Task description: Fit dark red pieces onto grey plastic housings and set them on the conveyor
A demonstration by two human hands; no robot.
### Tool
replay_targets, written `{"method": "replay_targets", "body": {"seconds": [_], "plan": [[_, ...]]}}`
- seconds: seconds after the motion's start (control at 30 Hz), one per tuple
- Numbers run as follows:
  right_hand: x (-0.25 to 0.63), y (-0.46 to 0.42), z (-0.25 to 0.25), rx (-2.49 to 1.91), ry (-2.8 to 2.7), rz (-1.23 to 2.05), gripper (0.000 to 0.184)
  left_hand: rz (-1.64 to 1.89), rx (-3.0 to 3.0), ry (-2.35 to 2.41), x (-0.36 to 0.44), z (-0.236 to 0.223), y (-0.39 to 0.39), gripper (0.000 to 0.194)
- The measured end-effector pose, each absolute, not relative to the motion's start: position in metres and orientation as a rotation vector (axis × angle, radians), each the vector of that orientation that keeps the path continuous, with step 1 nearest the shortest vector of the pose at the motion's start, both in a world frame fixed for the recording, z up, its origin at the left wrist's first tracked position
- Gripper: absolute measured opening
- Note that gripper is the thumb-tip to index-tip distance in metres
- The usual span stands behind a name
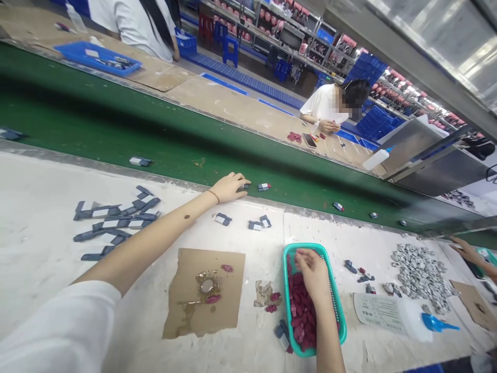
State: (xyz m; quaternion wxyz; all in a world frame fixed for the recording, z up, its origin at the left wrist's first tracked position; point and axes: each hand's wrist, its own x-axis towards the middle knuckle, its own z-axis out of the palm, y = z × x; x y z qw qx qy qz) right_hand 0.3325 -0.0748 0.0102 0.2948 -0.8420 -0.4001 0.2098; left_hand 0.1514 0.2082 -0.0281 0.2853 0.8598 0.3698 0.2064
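My left hand point(230, 187) reaches over the near edge of the green conveyor belt point(186, 155). Its thumb and fingers close around a small grey plastic part point(244, 186). Just right of it on the belt lies a grey part with a red piece point(264, 186). Inside a turquoise basket point(286, 259), my right hand point(313, 269) hovers over a heap of small dark red pieces point(302, 311). Its fingers are bent together in a pinch; what they hold, if anything, is hidden.
Grey parts point(116, 220) lie in a group at left. Cardboard point(229, 321) with glue stains sits in front. A glue bottle point(392, 313) lies beyond the basket, near a pile of small silvery pieces point(421, 272). Co-workers sit across the belt; another person's hand point(466, 251) shows at right.
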Motion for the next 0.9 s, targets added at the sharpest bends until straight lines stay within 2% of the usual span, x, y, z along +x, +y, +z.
{"method": "replay_targets", "body": {"seconds": [0.07, 0.13, 0.23, 0.37, 0.5, 0.73, 0.9], "plan": [[0.327, -0.079, 0.018, -2.041, -0.995, 0.672, 0.033, 0.570, 2.235, 1.013, 0.141, -0.028, 0.210, 0.023], [0.315, -0.082, 0.027, -1.800, -0.904, 0.808, 0.038, 0.621, 2.144, 1.067, 0.134, -0.026, 0.209, 0.023], [0.285, -0.081, 0.035, -1.583, -0.867, 1.024, 0.032, 0.696, 1.955, 1.172, 0.122, -0.022, 0.199, 0.032], [0.243, -0.072, 0.028, -1.590, -1.057, 1.147, 0.020, 0.613, 1.683, 1.161, 0.092, -0.012, 0.165, 0.035], [0.212, -0.060, 0.006, -1.574, -1.409, 0.944, 0.008, 0.511, 1.505, 1.053, 0.059, -0.002, 0.118, 0.038], [0.195, -0.052, -0.023, -1.335, -2.004, 0.577, 0.021, 0.575, 1.003, 1.023, 0.024, 0.000, 0.058, 0.041], [0.193, -0.050, -0.022, -1.349, -2.147, 0.432, 0.028, 0.603, 0.693, 0.914, 0.013, -0.003, 0.041, 0.040]]}}
